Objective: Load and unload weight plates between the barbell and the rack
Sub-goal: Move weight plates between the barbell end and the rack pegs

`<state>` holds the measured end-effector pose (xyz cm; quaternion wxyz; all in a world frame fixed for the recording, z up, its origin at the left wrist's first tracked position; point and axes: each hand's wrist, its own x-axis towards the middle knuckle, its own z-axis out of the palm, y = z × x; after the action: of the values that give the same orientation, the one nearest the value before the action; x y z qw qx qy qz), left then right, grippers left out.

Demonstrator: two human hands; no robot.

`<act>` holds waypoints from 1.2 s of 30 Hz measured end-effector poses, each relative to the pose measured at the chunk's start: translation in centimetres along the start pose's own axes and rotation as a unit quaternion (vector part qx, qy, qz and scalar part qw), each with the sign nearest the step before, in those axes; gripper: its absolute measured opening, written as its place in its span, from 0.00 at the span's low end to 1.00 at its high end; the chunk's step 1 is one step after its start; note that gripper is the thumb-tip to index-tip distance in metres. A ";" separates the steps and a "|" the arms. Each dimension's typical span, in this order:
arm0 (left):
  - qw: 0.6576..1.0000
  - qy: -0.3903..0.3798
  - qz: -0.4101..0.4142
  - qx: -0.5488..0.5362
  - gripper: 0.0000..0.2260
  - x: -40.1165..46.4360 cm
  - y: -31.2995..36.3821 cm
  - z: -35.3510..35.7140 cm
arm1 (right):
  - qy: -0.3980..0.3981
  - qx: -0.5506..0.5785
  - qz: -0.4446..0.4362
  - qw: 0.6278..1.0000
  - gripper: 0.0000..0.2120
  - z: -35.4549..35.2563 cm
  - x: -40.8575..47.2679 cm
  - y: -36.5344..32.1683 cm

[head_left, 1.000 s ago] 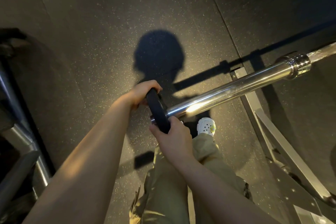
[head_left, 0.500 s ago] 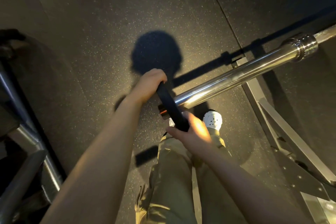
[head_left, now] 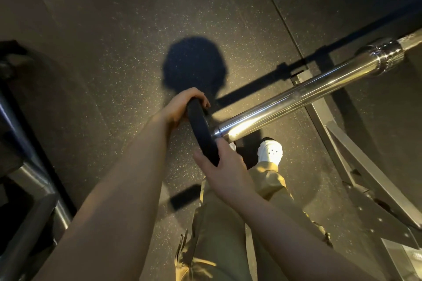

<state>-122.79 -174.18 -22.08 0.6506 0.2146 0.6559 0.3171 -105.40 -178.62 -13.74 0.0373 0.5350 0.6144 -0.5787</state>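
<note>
Plate [head_left: 202, 129] btwn both hands, at sleeve end.

- The weight plate [head_left: 202, 131] was matte black, with no marking visible on its edge.
- The barbell sleeve [head_left: 296, 96] was polished chrome, streaked with warm yellowish highlights, and its collar [head_left: 388, 57] showed the same bright silver with fine ringed grooves.
- The floor [head_left: 114, 41] was dark grey rubber, speckled all over with tiny pale and yellowish flecks, and crossed by thin dark seam lines.
- The trousers [head_left: 217, 235] were khaki-olive.
- The shoe [head_left: 270, 151] was white, dotted with small dark holes.
- The rack frame [head_left: 365, 178] at right was dull grey metal.
- The tubes [head_left: 34, 180] at left were silver-grey against black.
</note>
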 end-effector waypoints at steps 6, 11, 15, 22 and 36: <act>0.992 0.041 -0.041 -0.116 0.31 -0.7 -3.5 1.0 | -0.016 0.074 -0.003 0.997 0.09 0.2 -0.2 0.7; 0.969 0.097 -0.043 -0.221 0.30 -0.9 -4.9 2.1 | -0.032 0.023 -0.007 0.999 0.10 0.7 0.0 0.5; 0.949 0.152 -0.078 -0.265 0.34 -3.4 -8.4 0.4 | -0.089 -0.017 -0.007 0.996 0.13 1.4 1.1 0.0; 0.893 0.269 -0.212 -0.292 0.43 -8.1 -12.3 2.7 | -0.127 -0.028 0.042 0.991 0.09 2.2 -0.3 1.4; 0.959 0.146 -0.162 -0.183 0.41 -14.9 -11.1 19.0 | 0.004 0.017 0.145 0.989 0.09 -7.5 -14.0 11.9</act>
<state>-101.66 -189.75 -18.25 0.6182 -0.0660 0.7007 0.3500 -86.80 -184.46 -9.91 0.1095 0.6216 0.5202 -0.5753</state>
